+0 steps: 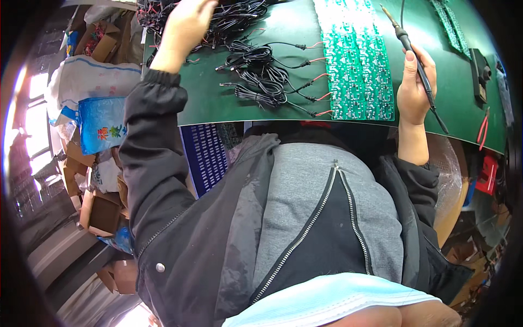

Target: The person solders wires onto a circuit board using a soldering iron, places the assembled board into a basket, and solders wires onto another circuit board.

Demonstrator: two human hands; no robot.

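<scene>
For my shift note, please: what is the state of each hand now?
Left hand: over the cables; whether it grips one cannot be told.
Right hand: closed, holding the soldering iron.

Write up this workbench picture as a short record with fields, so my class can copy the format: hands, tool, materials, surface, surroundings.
Left hand: at the upper edge, over a heap of black cables; grip unclear
Right hand: closed around a soldering iron
Tool position: tip pointing up and left, clear of the boards
Boards: green circuit boards, side by side, between the hands
Cables: coiled black cables left of the boards, red wire ends toward them
Surface: green table
Surroundings: blue perforated crate below the table edge
</scene>
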